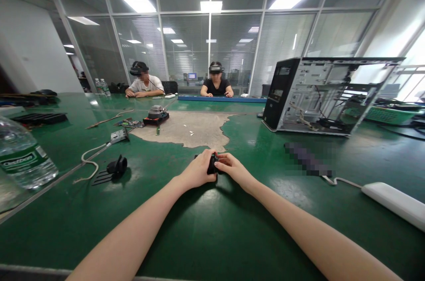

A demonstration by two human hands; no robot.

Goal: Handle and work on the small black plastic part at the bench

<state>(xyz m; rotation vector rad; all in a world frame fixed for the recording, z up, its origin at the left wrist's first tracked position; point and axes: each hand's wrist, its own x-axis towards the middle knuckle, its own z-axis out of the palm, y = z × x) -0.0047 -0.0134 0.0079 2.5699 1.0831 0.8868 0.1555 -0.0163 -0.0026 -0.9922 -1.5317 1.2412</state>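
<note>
My left hand (199,169) is closed around a small black part (211,165) just above the green table (212,223). From the other side, the thumb and fingers of my right hand (235,169) pinch the same part. Much of it is covered by my fingers, so its exact kind does not show. Left of my hands lies a black plastic piece (117,166) with a round end and long thin prongs. Behind it is a metal bracket (118,136) beside a pale cable (93,159).
An opened computer case (282,95) stands at the back right. A water bottle (23,157) is at the left edge, a white power strip (395,203) at the right. A fan with heatsink (156,115) sits beyond my hands. Two people sit across the table.
</note>
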